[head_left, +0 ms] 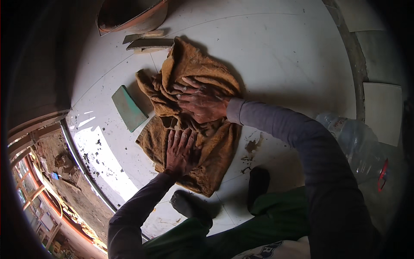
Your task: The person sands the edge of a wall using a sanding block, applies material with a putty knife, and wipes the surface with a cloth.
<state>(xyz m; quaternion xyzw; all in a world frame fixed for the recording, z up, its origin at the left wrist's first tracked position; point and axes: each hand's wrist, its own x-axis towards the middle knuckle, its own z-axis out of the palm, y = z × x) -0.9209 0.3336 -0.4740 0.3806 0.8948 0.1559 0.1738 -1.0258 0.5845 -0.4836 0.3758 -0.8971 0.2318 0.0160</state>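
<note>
A brown towel [207, 69] lies rumpled in folds on the pale tiled floor. My left hand [182, 152] rests flat on its nearer part, fingers stretched forward and apart. Farther up and a little to the right, my right hand [202, 102] presses on a bunched fold, its fingers extended to the left across the cloth. Both palms are hidden against the towel, and whatever is under the cloth cannot be seen. Left of the towel is a flat green and grey four-sided piece [129, 108], close to its edge.
An orange-brown bucket [146, 21] stands at the far left, with flat wooden-looking pieces [148, 43] beside it. To my right lies a large clear plastic bottle [355, 142] with a red handle. Dark crumbs dot the floor [105, 155] near a raised left edge. My feet are just below the towel.
</note>
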